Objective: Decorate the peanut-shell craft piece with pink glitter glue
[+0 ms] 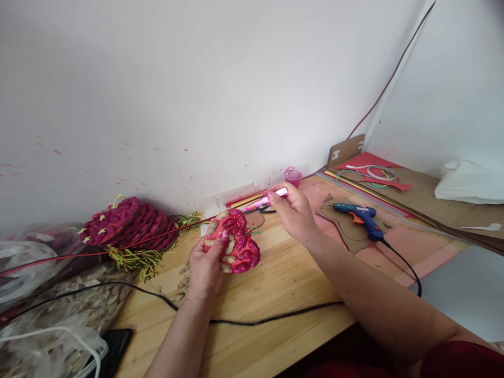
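Observation:
My left hand [207,268] is closed on a red-backed ornament [242,247] covered in peanuts, its thumb pressed on the front. Peanuts on its right side and top are painted glossy magenta, while those nearer my thumb stay bare tan. Pinched in my right hand [293,212] is a paintbrush [258,203] with a white end and a pink-stained front part. It slants down to the left, its tip just above the ornament's upper edge; whether they touch I cannot tell. Pink paint marks my fingertips. Behind my right hand stands a small cup [293,176] stained with pink paint.
Stacked magenta ornaments [134,223] with yellow-green cords lie at left, beside a plastic bag of peanuts [90,299]. A blue glue gun [362,215] rests on cardboard at right. A black cable [271,317] crosses the wooden table [291,286]; a red cord [157,234] runs behind my left hand.

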Available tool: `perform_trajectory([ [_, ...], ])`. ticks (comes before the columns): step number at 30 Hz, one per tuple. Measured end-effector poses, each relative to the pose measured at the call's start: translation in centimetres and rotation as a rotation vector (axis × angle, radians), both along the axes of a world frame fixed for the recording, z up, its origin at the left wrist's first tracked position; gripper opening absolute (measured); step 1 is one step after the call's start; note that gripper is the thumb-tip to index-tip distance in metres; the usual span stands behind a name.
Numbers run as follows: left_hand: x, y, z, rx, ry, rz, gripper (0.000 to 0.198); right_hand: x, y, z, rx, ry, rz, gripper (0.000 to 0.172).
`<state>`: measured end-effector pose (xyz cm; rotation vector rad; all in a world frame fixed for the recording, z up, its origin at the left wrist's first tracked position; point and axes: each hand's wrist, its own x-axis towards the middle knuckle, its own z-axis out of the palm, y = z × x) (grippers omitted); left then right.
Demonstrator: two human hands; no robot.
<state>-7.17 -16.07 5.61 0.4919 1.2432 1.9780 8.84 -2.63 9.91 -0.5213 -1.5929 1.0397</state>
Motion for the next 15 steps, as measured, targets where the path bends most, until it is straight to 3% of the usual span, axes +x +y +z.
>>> perform_trajectory([
  [4, -0.1, 0.1, -0.4, -0.013, 0.039, 0.019, 0.073, 0.1, -0.4, 0.1, 0.112, -0.002, -0.035, 0.018],
  [11, -0.3, -0.1, -1.5, -0.092, 0.226, -0.009, 0.050, 0.0, -1.9, 0.4, 0.449, -0.107, -0.040, 0.008],
  [15, -0.1, -0.1, -1.3, -0.127, 0.230, -0.031, 0.056, -0.1, -1.8, 0.4, 0.495, -0.156, -0.057, 0.007],
])
